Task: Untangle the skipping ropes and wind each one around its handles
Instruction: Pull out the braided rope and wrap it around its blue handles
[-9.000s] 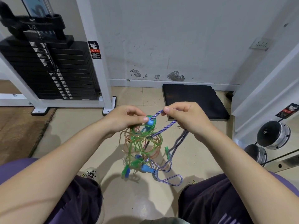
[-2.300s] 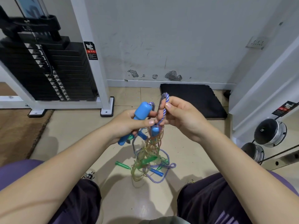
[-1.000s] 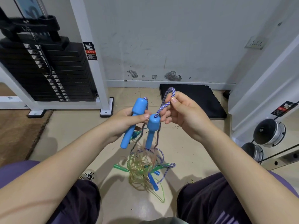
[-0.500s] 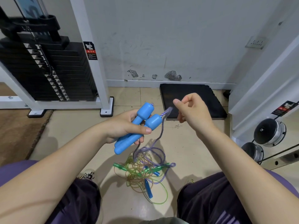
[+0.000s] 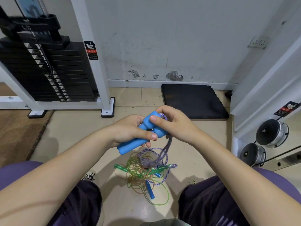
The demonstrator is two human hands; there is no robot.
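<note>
My left hand (image 5: 130,129) grips both blue handles (image 5: 140,136) side by side, thumb across them. My right hand (image 5: 175,124) pinches the purple rope (image 5: 164,152) against the far ends of the handles, so both hands sit together over them. The rope hangs down to the floor (image 5: 78,128) between my knees, where it joins a tangle (image 5: 143,173) of green and orange ropes with green and slim blue handles. A black mat (image 5: 192,100) lies far right, a weight stack (image 5: 48,70) far left, and dumbbells (image 5: 267,141) sit right.
</note>
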